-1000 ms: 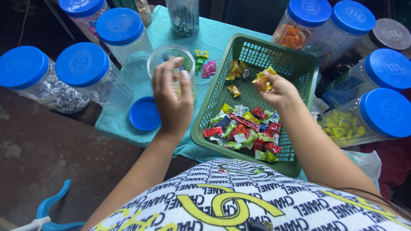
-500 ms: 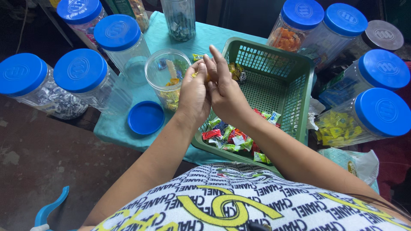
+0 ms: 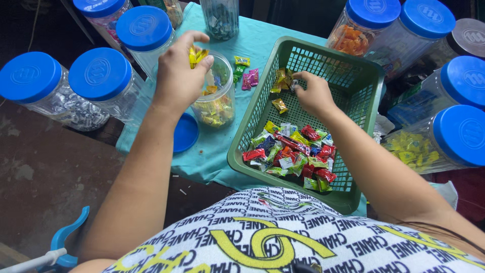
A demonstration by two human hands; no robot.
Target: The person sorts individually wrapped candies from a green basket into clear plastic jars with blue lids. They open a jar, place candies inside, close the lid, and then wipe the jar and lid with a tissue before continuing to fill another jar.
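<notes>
My left hand [image 3: 178, 76] hovers over an open clear plastic jar [image 3: 217, 103] and holds a few yellow wrapped candies [image 3: 197, 54] above its mouth. The jar holds yellow candies at its bottom. My right hand [image 3: 314, 93] reaches into the far part of a green plastic basket [image 3: 364, 96], fingers pinching at small yellow candies [image 3: 281, 78] there. A heap of mixed red, green, blue and yellow wrapped candies [image 3: 293, 151] lies in the basket's near half.
The jar's blue lid [image 3: 185, 132] lies on the teal cloth [image 3: 207, 162]. Tall clear jars with blue lids [image 3: 99, 73] stand to the left, at the back and to the right [image 3: 462, 134]. Loose pink and green candies [image 3: 246, 76] lie beside the basket.
Both hands were together over the jar half a second ago. Now the left hand stays above the jar with yellow candies and the right hand has moved back into the basket.
</notes>
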